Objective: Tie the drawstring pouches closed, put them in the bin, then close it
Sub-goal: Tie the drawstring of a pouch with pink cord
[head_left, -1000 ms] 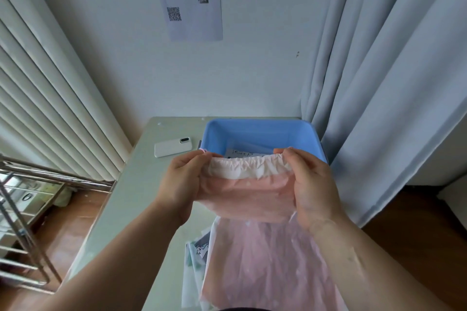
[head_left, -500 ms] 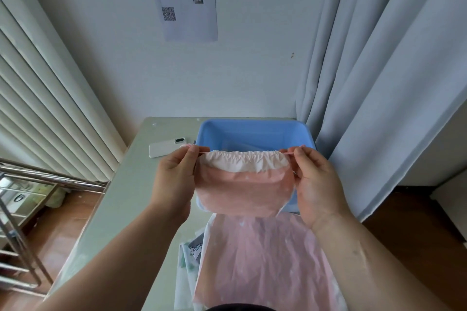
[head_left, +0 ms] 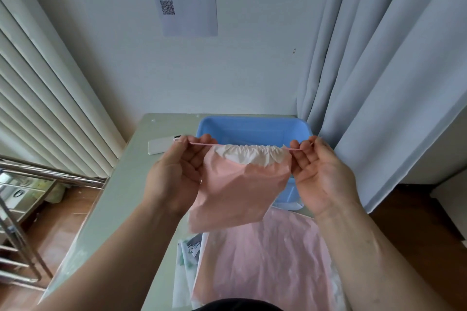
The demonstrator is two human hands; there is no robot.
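Note:
A pink drawstring pouch [head_left: 237, 192] hangs in the air in front of the blue bin [head_left: 252, 125]. Its mouth is gathered into white ruffles. My left hand [head_left: 177, 174] pinches the pink drawstring on the left, and my right hand [head_left: 321, 174] pinches it on the right. The string is pulled taut between them. The blue bin stands open on the table behind the pouch, with something pale lying inside it. A second pink pouch [head_left: 267, 260] lies flat on the table near me.
A white phone [head_left: 159, 146] lies on the grey table [head_left: 121, 199] left of the bin. A patterned white pouch [head_left: 188, 257] pokes out under the flat pink one. Grey curtains [head_left: 379, 83] hang at right, a metal rack [head_left: 22, 209] stands at left.
My hands have moved apart, drawing the string out on both sides. The pouch mouth has gathered tighter and the pouch has lifted slightly.

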